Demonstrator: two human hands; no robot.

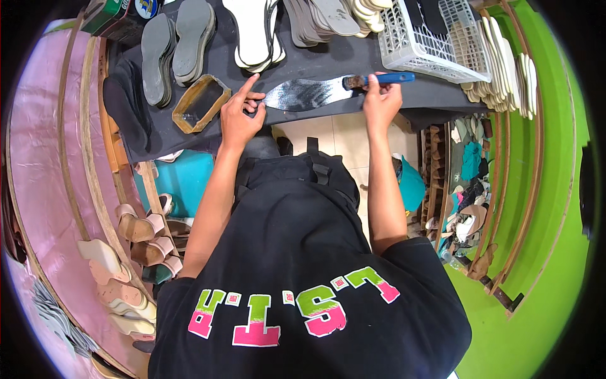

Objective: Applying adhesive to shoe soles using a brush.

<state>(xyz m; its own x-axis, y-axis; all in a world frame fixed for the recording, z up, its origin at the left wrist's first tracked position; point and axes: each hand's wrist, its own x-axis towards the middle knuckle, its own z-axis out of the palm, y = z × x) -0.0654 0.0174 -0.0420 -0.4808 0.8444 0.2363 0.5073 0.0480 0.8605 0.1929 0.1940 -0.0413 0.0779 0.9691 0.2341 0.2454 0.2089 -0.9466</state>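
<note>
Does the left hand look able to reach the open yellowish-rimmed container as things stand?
Probably yes: the container stands beside the left hand on the dark tabletop, with nothing visible between them, though the hand would likely have to leave the glossy insole.

White crate (429,55), obstacle beyond right hand (382,100)

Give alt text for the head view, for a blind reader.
A person's right grip holds a blue-handled brush at one end of a shiny sole, the left grip at the other. Sole stacks, a tub and a white crate share the dark table.
</note>
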